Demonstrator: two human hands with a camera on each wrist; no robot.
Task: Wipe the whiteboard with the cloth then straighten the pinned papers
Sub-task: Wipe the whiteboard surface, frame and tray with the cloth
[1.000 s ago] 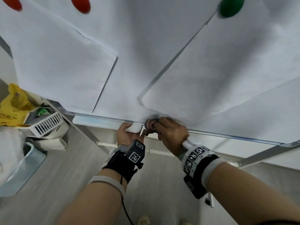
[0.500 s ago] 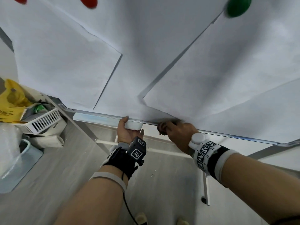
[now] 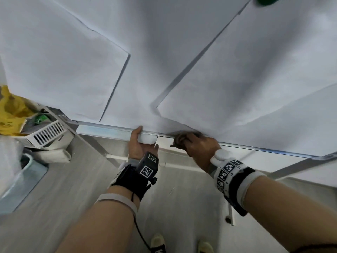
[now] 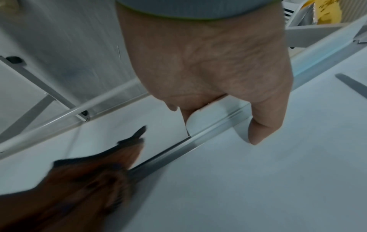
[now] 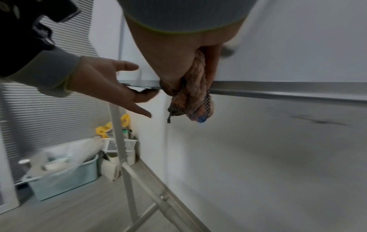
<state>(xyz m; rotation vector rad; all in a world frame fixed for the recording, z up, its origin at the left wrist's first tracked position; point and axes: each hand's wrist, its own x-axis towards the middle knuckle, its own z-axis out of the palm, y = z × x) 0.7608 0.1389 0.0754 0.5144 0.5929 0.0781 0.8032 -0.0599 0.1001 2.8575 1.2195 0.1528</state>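
At board's lower edge, right hand (image 3: 199, 147) clutching cloth (image 5: 190, 100) — left hand (image 3: 139, 143) gripping frame (image 3: 255, 146) — risks snagging overhanging papers (image 3: 246, 79).

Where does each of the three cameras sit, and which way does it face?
Head view: on the head, looking forward and down at the papered whiteboard, its bottom rail and the floor; both forearms and shoes show.
Left wrist view: on the left wrist, looking along the left hand, which grips the tray under the rail.
Right wrist view: on the right wrist, looking along the right hand, which holds the cloth; the left hand shows too.
Shared: the wrist views both show the rail, cloth and left hand.
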